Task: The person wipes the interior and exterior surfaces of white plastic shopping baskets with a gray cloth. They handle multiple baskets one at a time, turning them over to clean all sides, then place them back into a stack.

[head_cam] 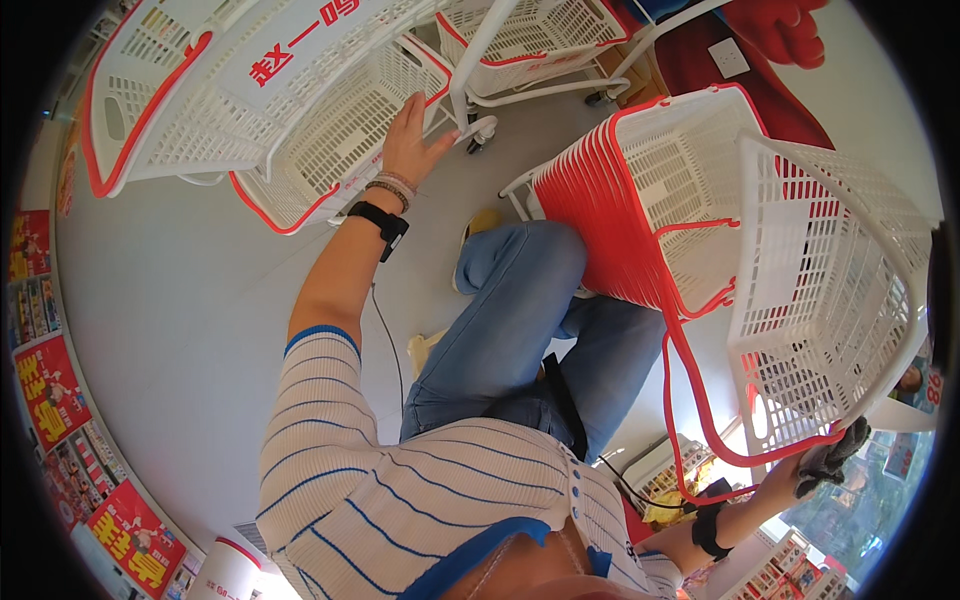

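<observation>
My left hand (411,146) is stretched out with fingers spread and nothing in its grasp. It overlaps the rim of the lower white basket (337,127) on a shopping cart; whether it touches the rim I cannot tell. At the right, my right hand (808,466) holds a dark grey cloth (834,459), which hides most of the fingers. Cloth and hand are at the edge of a tilted white plastic shopping basket (840,330), near a red handle (701,409). Beside it, a nested stack of white baskets with red rims (600,202) leans over by my knees.
The cart's upper white basket (217,112) bears red writing. Another cart basket (532,37) stands behind, above casters (480,139). A thin cable (386,322) hangs beside my leg. Shelves with red posters (52,390) line the left. A wall socket (729,58) is at the upper right.
</observation>
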`<act>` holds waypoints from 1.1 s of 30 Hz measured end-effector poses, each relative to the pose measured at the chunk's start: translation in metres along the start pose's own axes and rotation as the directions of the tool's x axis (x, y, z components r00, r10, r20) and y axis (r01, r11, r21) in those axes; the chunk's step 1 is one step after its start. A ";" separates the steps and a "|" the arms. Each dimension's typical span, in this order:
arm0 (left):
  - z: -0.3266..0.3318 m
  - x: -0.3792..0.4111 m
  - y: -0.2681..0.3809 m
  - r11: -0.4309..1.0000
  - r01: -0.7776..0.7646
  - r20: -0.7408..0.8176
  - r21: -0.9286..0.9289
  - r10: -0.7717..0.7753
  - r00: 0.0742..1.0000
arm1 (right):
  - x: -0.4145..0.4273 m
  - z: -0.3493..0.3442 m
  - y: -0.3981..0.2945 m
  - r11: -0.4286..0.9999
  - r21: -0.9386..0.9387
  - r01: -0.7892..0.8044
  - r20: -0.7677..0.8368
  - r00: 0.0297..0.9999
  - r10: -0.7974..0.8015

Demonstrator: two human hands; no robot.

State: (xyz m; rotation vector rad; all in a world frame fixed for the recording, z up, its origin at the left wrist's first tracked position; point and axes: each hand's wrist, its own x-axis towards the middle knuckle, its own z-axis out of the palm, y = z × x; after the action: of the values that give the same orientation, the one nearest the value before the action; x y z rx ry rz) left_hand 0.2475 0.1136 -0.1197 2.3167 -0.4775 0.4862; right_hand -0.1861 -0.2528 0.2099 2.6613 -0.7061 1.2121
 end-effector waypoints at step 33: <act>0.019 0.129 -0.119 0.844 0.431 -0.145 -0.319 -0.493 0.858 | 0.028 0.003 0.004 0.981 -0.170 -0.097 -0.002 0.995 0.098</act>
State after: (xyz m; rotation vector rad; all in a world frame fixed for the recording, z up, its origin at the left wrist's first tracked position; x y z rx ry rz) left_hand 0.4182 0.1552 -0.1396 1.9806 0.1292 0.3999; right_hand -0.1699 -0.2674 0.2283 2.5187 -0.9083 1.1109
